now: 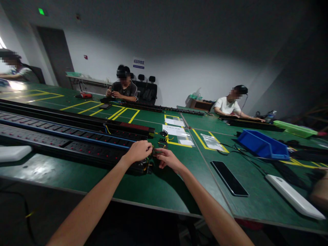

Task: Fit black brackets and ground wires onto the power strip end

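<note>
Long black power strips with rows of sockets and small red parts lie side by side on the green table. My left hand is closed over the right-hand end of one power strip, its fingers curled at the end where short wires show. From the right, my right hand reaches to the same end, thumb and fingers pinched together by a small part too dark to make out. Loose wires and a dark end piece stick out just below my left hand. Small black brackets lie a little beyond my hands.
A phone, a white flat device and a blue bin are on the right. Paper sheets and yellow tape marks lie ahead. A green tray sits farther back. Several people work around the table.
</note>
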`<state>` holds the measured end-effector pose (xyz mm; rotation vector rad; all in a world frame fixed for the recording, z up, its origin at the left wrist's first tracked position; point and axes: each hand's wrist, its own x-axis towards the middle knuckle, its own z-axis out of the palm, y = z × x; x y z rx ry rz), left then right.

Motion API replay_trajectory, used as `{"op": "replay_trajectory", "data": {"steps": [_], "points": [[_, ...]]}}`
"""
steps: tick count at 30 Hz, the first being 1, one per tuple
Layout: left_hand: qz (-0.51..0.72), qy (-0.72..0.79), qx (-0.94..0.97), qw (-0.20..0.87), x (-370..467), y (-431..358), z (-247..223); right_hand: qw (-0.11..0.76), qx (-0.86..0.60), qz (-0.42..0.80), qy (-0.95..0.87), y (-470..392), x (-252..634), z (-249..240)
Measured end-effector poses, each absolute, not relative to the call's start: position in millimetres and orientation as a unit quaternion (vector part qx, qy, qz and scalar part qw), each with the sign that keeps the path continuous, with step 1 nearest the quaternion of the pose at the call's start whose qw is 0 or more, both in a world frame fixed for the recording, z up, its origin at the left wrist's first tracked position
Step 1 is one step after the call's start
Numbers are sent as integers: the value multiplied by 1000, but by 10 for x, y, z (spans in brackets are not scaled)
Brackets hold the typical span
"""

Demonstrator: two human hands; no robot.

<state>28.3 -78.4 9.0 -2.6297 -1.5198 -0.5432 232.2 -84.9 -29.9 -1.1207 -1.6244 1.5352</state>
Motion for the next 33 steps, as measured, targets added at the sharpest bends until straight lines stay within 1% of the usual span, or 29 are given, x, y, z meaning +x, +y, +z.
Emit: {"op": "replay_trajectory", "data": {"steps": [33], "points": [[-181, -490, -852, 26, 278, -785, 85, 317, -424, 582, -617, -843, 2326, -301]]}}
